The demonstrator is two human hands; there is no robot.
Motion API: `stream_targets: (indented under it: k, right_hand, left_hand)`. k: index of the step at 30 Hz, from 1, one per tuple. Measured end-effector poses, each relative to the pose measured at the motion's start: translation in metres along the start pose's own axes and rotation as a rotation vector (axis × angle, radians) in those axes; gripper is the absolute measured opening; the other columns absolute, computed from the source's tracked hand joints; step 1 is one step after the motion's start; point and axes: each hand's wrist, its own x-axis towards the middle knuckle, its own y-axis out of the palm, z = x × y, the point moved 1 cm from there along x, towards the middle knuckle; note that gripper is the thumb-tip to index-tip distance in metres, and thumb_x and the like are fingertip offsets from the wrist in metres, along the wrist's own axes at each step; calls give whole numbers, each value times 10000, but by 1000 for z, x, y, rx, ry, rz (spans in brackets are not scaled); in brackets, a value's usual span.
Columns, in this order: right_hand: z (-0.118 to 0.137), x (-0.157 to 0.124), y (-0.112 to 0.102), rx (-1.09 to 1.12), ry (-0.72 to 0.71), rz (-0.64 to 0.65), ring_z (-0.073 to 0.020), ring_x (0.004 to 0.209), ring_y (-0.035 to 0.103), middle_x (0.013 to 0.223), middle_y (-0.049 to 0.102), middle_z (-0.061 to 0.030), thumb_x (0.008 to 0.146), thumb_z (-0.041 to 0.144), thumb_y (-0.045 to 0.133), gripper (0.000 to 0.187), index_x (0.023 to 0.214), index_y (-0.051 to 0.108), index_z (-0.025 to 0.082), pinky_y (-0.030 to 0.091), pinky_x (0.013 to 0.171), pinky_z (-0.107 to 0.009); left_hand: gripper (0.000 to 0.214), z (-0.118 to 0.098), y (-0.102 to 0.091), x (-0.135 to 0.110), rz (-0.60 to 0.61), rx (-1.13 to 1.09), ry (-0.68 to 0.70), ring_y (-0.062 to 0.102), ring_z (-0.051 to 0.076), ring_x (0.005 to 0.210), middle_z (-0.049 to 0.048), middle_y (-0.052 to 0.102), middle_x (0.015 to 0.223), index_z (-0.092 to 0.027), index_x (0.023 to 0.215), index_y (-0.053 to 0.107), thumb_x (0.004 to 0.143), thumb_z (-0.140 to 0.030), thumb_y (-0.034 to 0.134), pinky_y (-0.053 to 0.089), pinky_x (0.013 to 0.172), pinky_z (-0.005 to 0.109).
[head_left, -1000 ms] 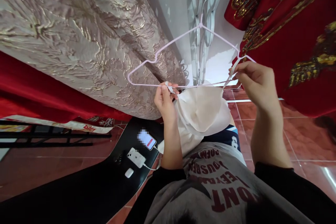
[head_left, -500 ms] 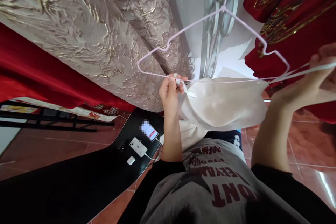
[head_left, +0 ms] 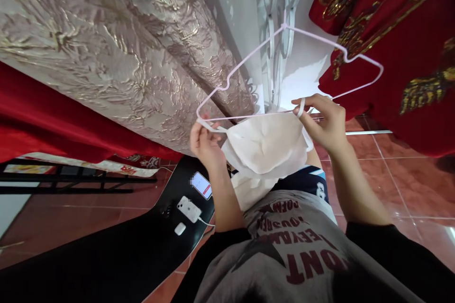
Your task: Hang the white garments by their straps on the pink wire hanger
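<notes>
The hanger [head_left: 284, 26] stands in front of both hands, its hook end pointing away from the person, up past the hands. Its long axis runs crosswise, from the left hand [head_left: 208, 144] to beyond the right hand [head_left: 327, 120], slanting so the right end lies farther from the body than the left.

The left hand is at the hanger's left corner, its fingers partly curled about the left strap [head_left: 209, 126]; I cannot tell whether they grip it. The right hand comes in from the side, thumb and forefinger drawn together at the lower bar, pinching the right strap [head_left: 302, 105], which loops round the forefinger. Both forearms reach forward from black sleeves, elbows apart.

The hanger is thin and pale lilac, with a dip in each shoulder. The garment [head_left: 270, 144] hangs between the hands, just below the bar: off-white, soft, lightly creased, rounded at its lower edge, with more pale cloth beneath it.

Left of and below the left hand, the black worktop [head_left: 106, 255] carries a lit phone [head_left: 201, 184], a white phone [head_left: 189, 209] and a small white case [head_left: 180, 228].
</notes>
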Motion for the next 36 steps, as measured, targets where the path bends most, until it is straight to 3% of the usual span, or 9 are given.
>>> stream_targets:
  k: [4, 7, 12, 15, 20, 22, 28, 32, 36]
  right_hand:
    - [5, 0, -3, 10, 23, 25, -208, 827, 690, 945, 804, -29, 955, 568, 686, 311, 1012, 796, 282, 526, 818, -390]
    - [8, 1, -4, 23, -3, 76, -201, 796, 672, 942, 797, -28, 941, 581, 702, 327, 1035, 789, 280, 515, 800, -385]
    - [11, -1, -3, 43, -96, 113, -194, 772, 663, 882, 768, -16, 947, 517, 720, 287, 1089, 775, 273, 499, 790, -379]
    - [12, -3, -2, 30, -83, 112, -204, 798, 678, 933, 788, -21, 946, 513, 721, 278, 1094, 772, 283, 499, 800, -389]
    - [10, -6, -7, 19, -114, 71, -201, 791, 684, 927, 792, -11, 954, 461, 724, 218, 1089, 769, 297, 492, 802, -389]
    - [10, -8, -9, 7, -126, 69, -209, 813, 694, 933, 794, -12, 960, 446, 718, 209, 1102, 767, 300, 495, 814, -396]
    - [13, -10, -2, 5, -151, 61, -218, 874, 718, 1005, 801, -22, 974, 376, 709, 202, 1156, 759, 305, 494, 834, -402]
    - [15, -14, 4, 21, -158, 26, -251, 943, 730, 1032, 796, -38, 957, 375, 727, 231, 1179, 749, 315, 520, 853, -432]
    - [-6, -19, -16, -1, -93, -463, -298, 1129, 704, 1163, 766, -74, 939, 364, 741, 301, 1237, 749, 325, 521, 1012, -513]
  left_hand:
    - [183, -10, -14, 25, -78, 9, 274, 744, 140, 771, 28, 832, 1055, -250, 1025, 842, 925, -166, 714, 382, 510, 215]
    - [165, -24, -4, 41, 80, 65, 384, 716, 157, 855, 6, 830, 979, -258, 1043, 863, 925, -172, 787, 521, 731, 290]
    - [305, -53, 27, 55, 343, 283, 530, 608, 187, 1050, 23, 806, 1066, -238, 1177, 837, 877, -192, 863, 486, 971, 331]
    - [181, -70, 41, 60, 530, 408, 458, 626, 212, 1067, 28, 792, 1058, -239, 1082, 846, 915, -183, 803, 474, 994, 343]
    - [166, -77, 44, 73, 776, 421, 256, 626, 175, 703, -1, 710, 745, -232, 952, 801, 939, -112, 687, 489, 751, 327]
    - [118, -65, 40, 76, 732, 297, 189, 651, 173, 689, 5, 702, 711, -217, 966, 790, 924, -150, 703, 512, 745, 326]
    - [311, -2, 36, 37, 256, -251, -253, 738, 153, 858, 43, 756, 914, -228, 1009, 710, 857, -481, 808, 585, 883, 306]
    - [439, 17, 41, 3, 212, -228, -232, 743, 209, 1072, 56, 732, 979, -244, 932, 634, 827, -635, 805, 566, 1006, 354]
    - [480, 12, 40, 1, 248, -223, -201, 744, 192, 902, -11, 607, 790, -248, 888, 569, 776, -618, 853, 574, 924, 341]
